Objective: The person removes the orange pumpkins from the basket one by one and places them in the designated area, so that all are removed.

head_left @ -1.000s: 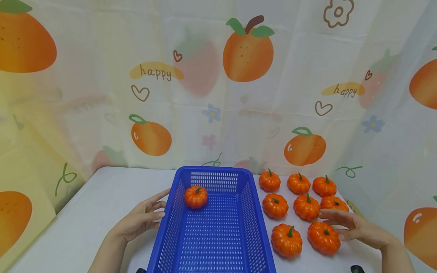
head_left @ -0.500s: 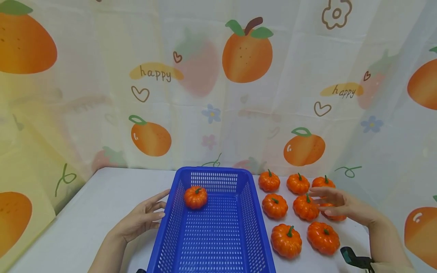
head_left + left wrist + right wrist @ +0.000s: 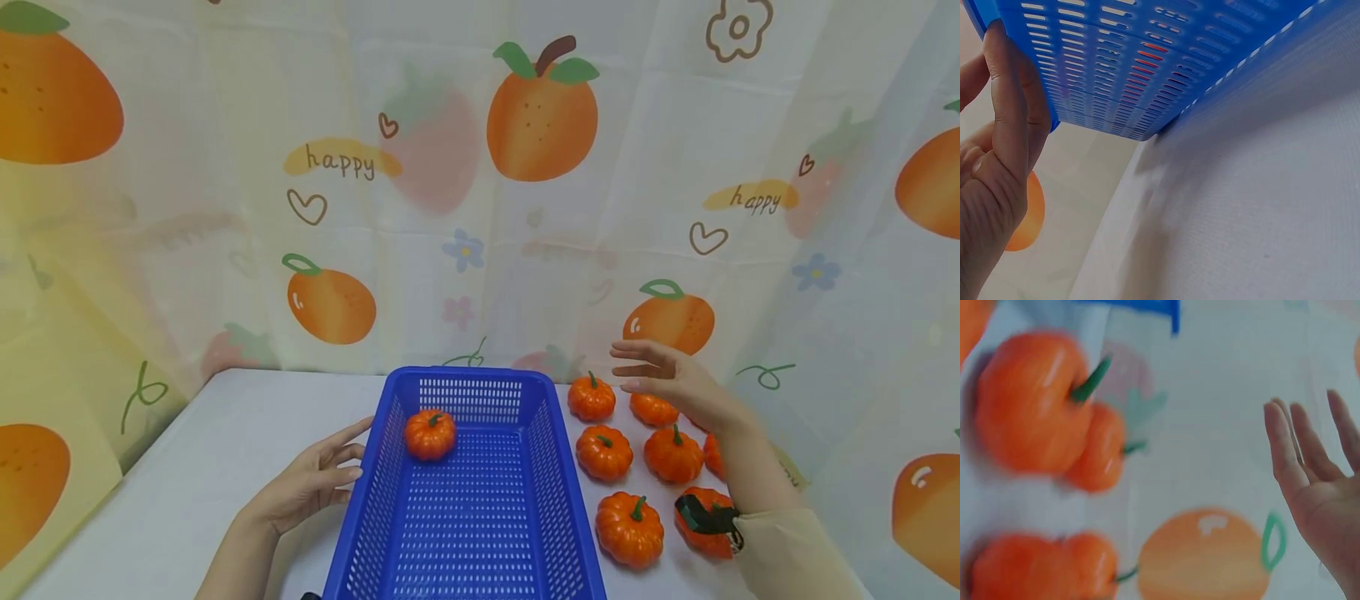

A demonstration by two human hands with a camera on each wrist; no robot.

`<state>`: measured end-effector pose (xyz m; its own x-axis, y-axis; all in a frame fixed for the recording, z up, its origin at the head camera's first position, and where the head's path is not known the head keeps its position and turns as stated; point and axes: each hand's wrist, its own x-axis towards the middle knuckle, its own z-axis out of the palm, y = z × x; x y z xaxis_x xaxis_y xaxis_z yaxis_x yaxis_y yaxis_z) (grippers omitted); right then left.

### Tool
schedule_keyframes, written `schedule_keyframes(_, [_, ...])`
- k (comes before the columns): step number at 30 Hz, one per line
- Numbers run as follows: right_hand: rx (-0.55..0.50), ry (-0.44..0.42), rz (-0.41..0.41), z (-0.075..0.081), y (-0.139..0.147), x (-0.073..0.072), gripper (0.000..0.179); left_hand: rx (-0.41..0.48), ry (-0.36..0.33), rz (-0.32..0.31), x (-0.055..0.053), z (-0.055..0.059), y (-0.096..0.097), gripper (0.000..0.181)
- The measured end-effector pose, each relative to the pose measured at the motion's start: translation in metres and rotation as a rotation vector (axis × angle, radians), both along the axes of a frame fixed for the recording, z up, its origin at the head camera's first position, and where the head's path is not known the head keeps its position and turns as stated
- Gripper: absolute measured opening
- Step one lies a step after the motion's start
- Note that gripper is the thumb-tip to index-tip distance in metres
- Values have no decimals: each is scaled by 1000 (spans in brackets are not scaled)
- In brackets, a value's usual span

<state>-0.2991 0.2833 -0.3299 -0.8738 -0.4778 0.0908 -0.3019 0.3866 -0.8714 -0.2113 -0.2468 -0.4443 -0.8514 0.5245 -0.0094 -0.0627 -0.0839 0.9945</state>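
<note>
A blue plastic basket (image 3: 375, 492) with slotted walls stands mid-table, with one small orange pumpkin (image 3: 431, 434) inside near its far left corner. My left hand (image 3: 311, 483) touches the basket's left side, its fingers fairly straight; the left wrist view shows its fingertips at the rim (image 3: 1019, 37). Over the back of the pumpkin group my right hand (image 3: 675, 379) is raised, fingers extended and holding nothing. Several pumpkins sit right of the basket, among them a back left one (image 3: 592, 397) and a front left one (image 3: 630, 530). My right arm partly covers the rightmost ones.
The white table (image 3: 225, 450) extends left of the basket. Behind it hangs a curtain (image 3: 465, 208) printed with oranges, strawberries and flowers. A black wrist device (image 3: 705, 515) on my right sleeve overlaps the front right pumpkin in the head view.
My right hand has risen and moved left and away from me, from the right-hand pumpkins to above the back row. The left hand and the basket stay where they were.
</note>
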Motion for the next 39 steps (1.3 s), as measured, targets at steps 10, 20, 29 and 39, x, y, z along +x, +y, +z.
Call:
schedule_keyframes(10, [-222,49,51,34,-72,-9,53,16,-3,-15,2,3,0,70])
schedule_keyframes(20, [-396,9,151,38,-143,-19,52,-1,-6,3,2,4,-1,70])
schedule_keyframes(29, [-329,-76,185,28,-201,-25,55,7,-10,4,2,4,-1,71])
schedule_keyframes(39, [-196,-148,135,1,-240,-31,55,15,-14,1,1,2,0,71])
